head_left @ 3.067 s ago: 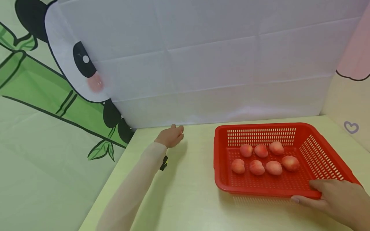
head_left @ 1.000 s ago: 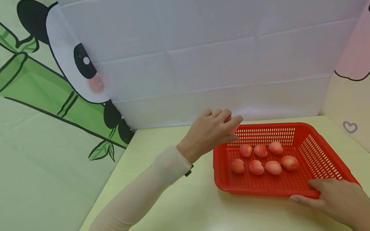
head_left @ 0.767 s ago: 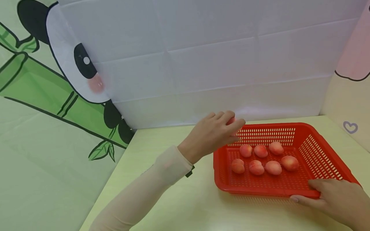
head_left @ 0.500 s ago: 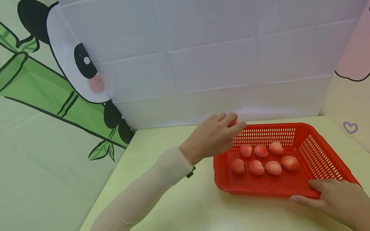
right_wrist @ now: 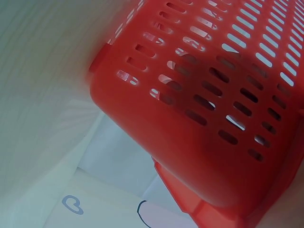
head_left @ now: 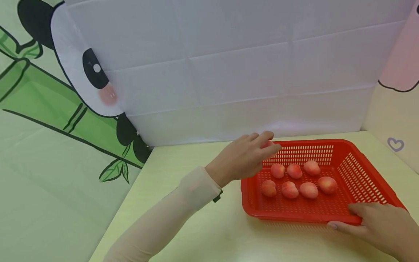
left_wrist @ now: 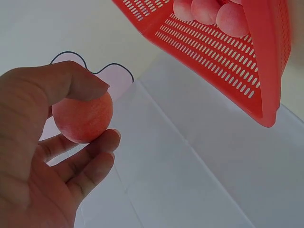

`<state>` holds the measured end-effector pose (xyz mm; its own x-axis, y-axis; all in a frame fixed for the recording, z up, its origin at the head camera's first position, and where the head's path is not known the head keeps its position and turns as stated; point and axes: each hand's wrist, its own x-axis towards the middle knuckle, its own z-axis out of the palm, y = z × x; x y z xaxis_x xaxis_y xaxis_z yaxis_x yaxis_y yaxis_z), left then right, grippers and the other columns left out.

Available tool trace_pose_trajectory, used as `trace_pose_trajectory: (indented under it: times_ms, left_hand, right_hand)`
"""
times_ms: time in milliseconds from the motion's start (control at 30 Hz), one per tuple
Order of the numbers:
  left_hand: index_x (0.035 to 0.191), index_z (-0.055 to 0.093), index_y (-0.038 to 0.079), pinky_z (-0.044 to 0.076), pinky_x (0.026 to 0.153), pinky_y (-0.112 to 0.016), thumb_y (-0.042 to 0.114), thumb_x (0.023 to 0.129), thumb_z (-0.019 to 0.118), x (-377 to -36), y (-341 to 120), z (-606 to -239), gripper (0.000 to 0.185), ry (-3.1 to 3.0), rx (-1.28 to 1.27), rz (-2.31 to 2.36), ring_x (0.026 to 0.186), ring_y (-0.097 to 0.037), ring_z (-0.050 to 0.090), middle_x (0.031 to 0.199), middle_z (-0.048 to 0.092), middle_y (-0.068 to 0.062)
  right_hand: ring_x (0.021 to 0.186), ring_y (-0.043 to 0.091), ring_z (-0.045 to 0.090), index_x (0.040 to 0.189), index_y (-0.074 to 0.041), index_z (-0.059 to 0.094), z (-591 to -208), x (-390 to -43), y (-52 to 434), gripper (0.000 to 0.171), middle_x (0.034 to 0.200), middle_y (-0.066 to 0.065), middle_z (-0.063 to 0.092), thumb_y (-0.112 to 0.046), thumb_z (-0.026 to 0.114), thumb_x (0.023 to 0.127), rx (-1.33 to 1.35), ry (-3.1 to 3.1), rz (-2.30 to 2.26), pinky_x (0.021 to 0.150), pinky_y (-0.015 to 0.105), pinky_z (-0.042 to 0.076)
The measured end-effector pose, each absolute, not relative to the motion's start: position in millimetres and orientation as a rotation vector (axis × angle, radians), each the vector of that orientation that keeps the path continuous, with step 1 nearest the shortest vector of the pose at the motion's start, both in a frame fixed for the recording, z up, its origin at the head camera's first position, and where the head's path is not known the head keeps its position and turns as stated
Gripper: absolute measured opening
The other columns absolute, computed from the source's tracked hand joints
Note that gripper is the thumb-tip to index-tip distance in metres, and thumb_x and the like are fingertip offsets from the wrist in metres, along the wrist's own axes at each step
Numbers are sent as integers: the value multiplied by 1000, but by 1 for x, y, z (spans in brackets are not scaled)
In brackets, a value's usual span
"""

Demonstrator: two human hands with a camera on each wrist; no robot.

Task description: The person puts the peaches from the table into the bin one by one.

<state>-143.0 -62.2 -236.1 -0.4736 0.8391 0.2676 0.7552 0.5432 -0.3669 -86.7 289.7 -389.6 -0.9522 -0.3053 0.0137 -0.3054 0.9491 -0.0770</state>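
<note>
In the head view, my left hand (head_left: 240,158) is over the back left corner of a red plastic basket (head_left: 294,217). It holds a round, pinkish-red peach (left_wrist: 83,118) between thumb and fingers, as the left wrist view shows; from the head camera only a sliver of the fruit shows. Several more peaches (head_left: 308,190) lie in two rough rows on the basket floor. At the near right corner, my right hand (head_left: 384,225) grips the basket rim, thumb outside the front. The right wrist view is mostly filled by the slotted basket wall (right_wrist: 161,123).
The basket stands on a pale wooden table (head_left: 203,233). A white cloth (head_left: 209,72) hangs close behind the table's back edge, printed with a panda at its left. Another printed wall covering (head_left: 396,116) rises along the right side.
From the table's back left, my left hand has come right to the basket, a peach now showing in it. Over the last second it drifts slightly right and lower. The right hand stays put.
</note>
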Motion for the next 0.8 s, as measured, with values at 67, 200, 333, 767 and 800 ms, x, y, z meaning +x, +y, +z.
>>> trace_pose_trajectory:
  times_ms: [67,200,333,767,800]
  left_hand:
    - [132,66,17,48,70,-25,9,99,58,-143,-62,-236,35,-2384,-1297,273,79,-18,55,126,59,-8]
    - [132,67,18,46,68,-25,9,100,57,-143,-60,-237,35,-2408,-1291,284,75,-17,52,121,59,-7]
    - [135,66,20,46,70,-25,12,101,59,-144,-57,-240,35,-2461,-1261,349,75,-15,53,120,60,-4]
    - [135,67,25,50,97,-29,16,102,59,-142,-45,-249,35,-2580,-1286,455,105,-12,62,118,65,7]
    - [133,67,25,50,95,-28,14,101,59,-142,-44,-250,35,-2580,-1290,453,102,-12,62,115,65,7]
  right_hand:
    - [67,17,55,97,-12,77,-389,-87,290,67,70,-8,56,-78,70,86,488,-3100,124,62,40,47]
    - [69,17,58,99,-12,78,-388,-86,290,67,72,-8,59,-78,70,86,491,-3088,124,63,42,49]
    - [68,17,57,96,-14,77,-387,-85,289,64,71,-9,57,-77,71,86,492,-3086,130,62,41,47]
    - [61,13,44,77,-24,61,-387,-81,288,53,60,-9,39,-76,73,85,500,-3020,132,60,36,35]
    - [61,13,43,77,-24,60,-387,-80,288,54,60,-8,38,-76,72,85,501,-3017,132,60,36,34]
